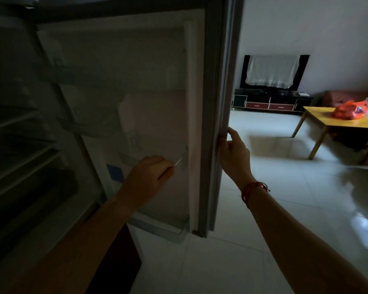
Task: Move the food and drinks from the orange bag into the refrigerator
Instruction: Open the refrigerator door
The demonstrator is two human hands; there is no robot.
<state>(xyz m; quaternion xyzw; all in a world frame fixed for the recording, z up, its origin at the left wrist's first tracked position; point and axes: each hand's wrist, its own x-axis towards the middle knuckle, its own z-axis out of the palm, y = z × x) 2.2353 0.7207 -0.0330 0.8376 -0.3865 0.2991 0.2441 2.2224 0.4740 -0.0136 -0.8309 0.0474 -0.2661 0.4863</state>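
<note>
The refrigerator door [210, 102] stands open in front of me, its inner side with door shelves [123, 128] facing me. The dark refrigerator interior [19, 145] with wire shelves is at the left. My right hand [234, 151] grips the door's outer edge. My left hand [151, 172] is closed on the rail of a lower door shelf. The orange bag [348, 112] lies on a yellow wooden table [327, 124] far to the right, well away from both hands.
A glossy white tile floor [263, 209] spreads between the refrigerator and the table. A dark TV stand [272, 102] with a cloth-covered screen [273, 71] is against the far wall. A sofa [348, 96] sits behind the table.
</note>
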